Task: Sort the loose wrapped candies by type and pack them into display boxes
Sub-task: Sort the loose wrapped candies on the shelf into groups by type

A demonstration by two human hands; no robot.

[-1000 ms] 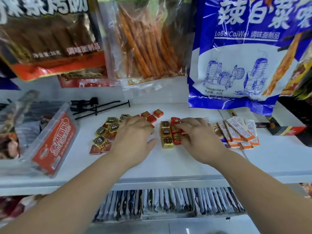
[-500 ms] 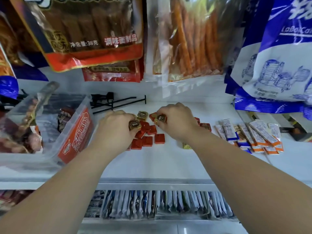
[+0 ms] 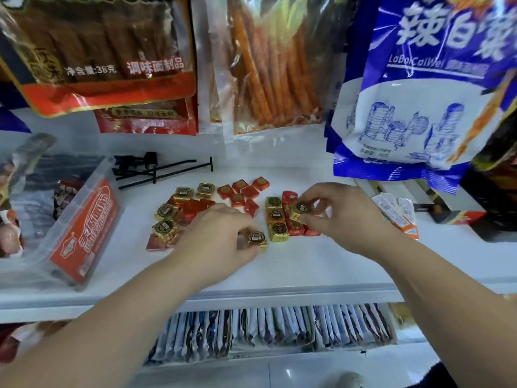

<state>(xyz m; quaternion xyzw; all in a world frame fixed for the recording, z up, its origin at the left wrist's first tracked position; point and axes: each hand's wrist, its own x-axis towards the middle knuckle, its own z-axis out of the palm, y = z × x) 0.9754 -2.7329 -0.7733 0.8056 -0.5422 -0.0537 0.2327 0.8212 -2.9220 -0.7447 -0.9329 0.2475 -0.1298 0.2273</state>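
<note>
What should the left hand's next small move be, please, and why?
Probably set its gold candy at the near end of the gold column: the left hand pinches it right beside that end, the wrappers match, and the right hand is occupied with a second gold candy.

We see gold candies (image 3: 165, 227) in shiny, crinkled foil, and red candies (image 3: 240, 186) in glossy foil too. Shelf (image 3: 307, 264) is smooth white with a slight sheen. Box (image 3: 107, 175) is clear hard plastic with a glossy red label. Hanging bags (image 3: 414, 88) are glossy plastic film, one see-through. Black hooks (image 3: 167, 170) look matt; we can't tell whether metal or plastic.
</note>
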